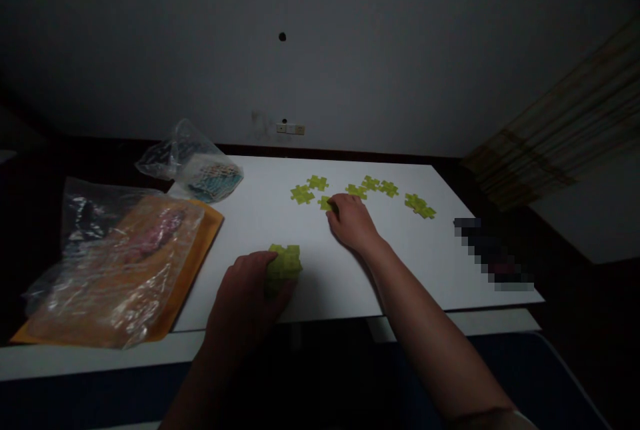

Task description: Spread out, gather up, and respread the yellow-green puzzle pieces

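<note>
Left hand [245,290] clasps stacked green pieces [285,261]; right hand [353,222] touches one piece [324,204], its grip's closure unclear.

Dim light overall; the white rectangular worktop [430,257] is brightest, the plain grey wall [320,83] behind it darkening toward the corners. Soft shadow dulls its near edge beside the left hand [245,291]. Glare streaks the clear crinkled plastic bag [120,290] at its left; coarse pixels mask a dark patch [493,257] at its right.

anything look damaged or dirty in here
Yes, the wall: a dark round spot, perhaps a hole, shows high above the sockets, and dark smudges mark the surface just left of them.
</note>
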{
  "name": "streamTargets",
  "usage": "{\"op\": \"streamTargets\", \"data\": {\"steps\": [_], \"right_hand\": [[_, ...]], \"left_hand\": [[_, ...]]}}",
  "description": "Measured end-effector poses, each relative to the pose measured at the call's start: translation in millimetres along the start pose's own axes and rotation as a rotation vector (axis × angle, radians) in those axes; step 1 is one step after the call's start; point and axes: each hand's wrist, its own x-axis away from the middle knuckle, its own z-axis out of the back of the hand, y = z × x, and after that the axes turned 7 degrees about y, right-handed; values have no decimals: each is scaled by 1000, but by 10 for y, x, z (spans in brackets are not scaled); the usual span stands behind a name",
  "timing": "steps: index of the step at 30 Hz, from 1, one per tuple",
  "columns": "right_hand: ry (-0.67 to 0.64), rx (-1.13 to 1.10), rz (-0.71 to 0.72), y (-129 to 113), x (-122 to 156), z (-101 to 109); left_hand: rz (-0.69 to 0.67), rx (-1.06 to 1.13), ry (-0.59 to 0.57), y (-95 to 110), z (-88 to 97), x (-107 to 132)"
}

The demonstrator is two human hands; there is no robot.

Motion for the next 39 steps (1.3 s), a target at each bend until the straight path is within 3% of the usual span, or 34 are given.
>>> {"op": "streamTargets", "data": {"steps": [4, 11, 21, 28, 34, 39], "right_hand": [[-30, -8, 27, -4, 19, 18], [-38, 33, -58, -120, 55, -6], [75, -287, -109, -46, 42, -75], [81, -62, -162, -41, 62, -40], [-48, -34, 134, -304, -224, -14], [-169, 88, 171, -602, -545, -172]], "left_hand": [[-6, -1, -9, 0, 8, -20], [8, -54, -62, -10, 12, -50], [15, -61, -40, 9, 13, -44], [7, -59, -38, 25, 18, -25], [9, -4, -41, 24, 42, -31], [-26, 11, -34, -41, 22, -13]]}}
